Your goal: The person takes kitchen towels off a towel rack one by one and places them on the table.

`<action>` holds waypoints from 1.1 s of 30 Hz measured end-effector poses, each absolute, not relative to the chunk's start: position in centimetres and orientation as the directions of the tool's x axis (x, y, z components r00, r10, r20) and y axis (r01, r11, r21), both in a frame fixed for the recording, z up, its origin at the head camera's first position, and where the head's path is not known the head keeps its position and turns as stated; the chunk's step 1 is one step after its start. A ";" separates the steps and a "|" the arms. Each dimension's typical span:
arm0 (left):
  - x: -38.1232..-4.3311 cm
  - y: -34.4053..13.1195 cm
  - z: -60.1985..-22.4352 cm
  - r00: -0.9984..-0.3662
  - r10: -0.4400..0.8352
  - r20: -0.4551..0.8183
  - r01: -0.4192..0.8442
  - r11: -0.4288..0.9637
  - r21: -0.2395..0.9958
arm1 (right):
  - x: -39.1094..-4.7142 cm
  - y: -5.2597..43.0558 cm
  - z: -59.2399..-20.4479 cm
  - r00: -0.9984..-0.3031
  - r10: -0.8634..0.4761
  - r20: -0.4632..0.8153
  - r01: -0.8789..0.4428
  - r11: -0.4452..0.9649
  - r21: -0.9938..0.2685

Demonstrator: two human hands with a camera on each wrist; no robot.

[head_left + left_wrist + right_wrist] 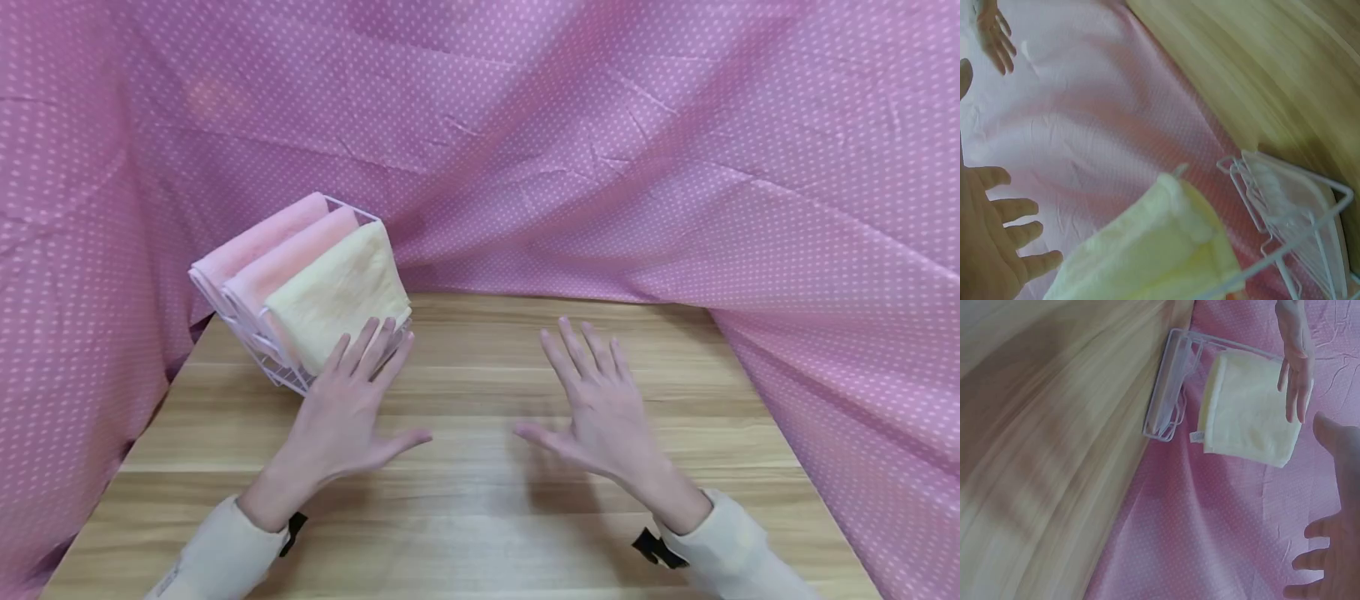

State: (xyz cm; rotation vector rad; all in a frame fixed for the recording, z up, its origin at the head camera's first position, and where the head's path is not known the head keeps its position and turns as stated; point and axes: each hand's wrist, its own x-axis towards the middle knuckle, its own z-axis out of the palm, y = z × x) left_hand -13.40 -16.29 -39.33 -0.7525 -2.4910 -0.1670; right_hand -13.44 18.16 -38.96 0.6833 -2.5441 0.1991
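Both hands hover over the wooden table with fingers spread and nothing in them. My left hand (341, 417) is nearest to a white wire rack (281, 371), its fingertips overlapping the cream towel (337, 292) in the head view; the left wrist view shows a gap between the hand and that towel (1154, 244). Two folded pink towels, a rear one (262, 237) and a middle one (292, 254), hang behind the cream one on the rack. On the other side, my right hand (607, 417) is held above bare wood, apart from the rack.
The wooden tabletop (480, 517) extends between and below the hands. Pink polka-dot cloth (525, 167) hangs behind the table and along both sides. The rack stands at the table's back left, close to the cloth. Black straps (656, 550) show at the sleeve cuffs.
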 end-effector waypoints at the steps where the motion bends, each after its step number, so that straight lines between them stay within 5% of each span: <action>1: -13.2 -16.5 -39.2 -0.699 0.474 0.536 0.549 0.836 -0.023 | -13.5 17.9 -38.8 -0.751 -0.439 0.494 -0.513 0.858 -0.018; 16: -11.1 -20.6 -37.1 -0.445 0.264 0.856 0.665 0.738 0.118 | -16.2 13.2 -37.9 -0.512 -0.540 0.668 -0.717 0.697 0.013; 28: -10.5 -23.0 -35.8 -0.375 0.059 0.925 0.681 0.695 0.231 | -19.0 9.4 -35.5 -0.314 -0.566 0.763 -0.821 0.566 0.081; 33: -10.7 -23.7 -35.7 -0.402 -0.050 0.914 0.736 0.576 0.355 | -20.1 7.9 -34.5 -0.263 -0.568 0.780 -0.846 0.525 0.096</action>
